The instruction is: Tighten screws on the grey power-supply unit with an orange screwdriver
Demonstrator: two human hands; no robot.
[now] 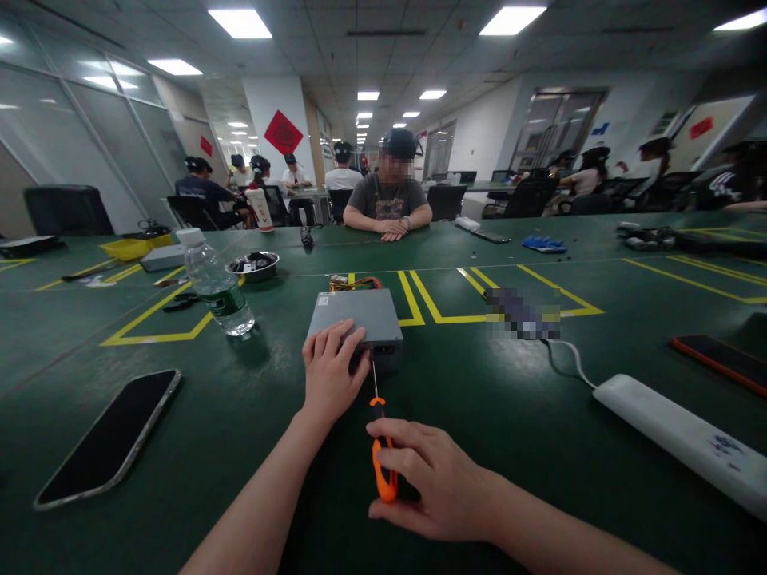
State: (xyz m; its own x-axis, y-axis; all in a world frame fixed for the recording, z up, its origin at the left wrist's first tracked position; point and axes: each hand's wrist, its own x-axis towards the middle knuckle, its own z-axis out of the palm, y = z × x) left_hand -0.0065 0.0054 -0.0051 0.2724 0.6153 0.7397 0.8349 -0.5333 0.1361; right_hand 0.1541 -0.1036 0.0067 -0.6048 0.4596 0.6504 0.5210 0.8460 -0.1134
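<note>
A grey metal computer power supply point(368, 311) rests on the green table, its bundle of coloured cables point(363, 283) at the far side. My left hand point(329, 371) grips its near left corner, fingers over the top and thumb against the near face. In my right hand point(440, 479) is an orange and black screwdriver point(385, 471), held by the handle between fingers and thumb. Its thin shaft points away from me, and the tip meets the near face of the power supply beside my left thumb. Whatever sits under the tip is too small to make out.
To the left stand a water bottle point(221, 287) and a metal bowl point(254, 266) of small parts; a phone point(111, 439) lies nearer. On the right, a white power bank point(677, 435) is cabled to a phone. Opposite sits a person point(388, 192) with folded hands.
</note>
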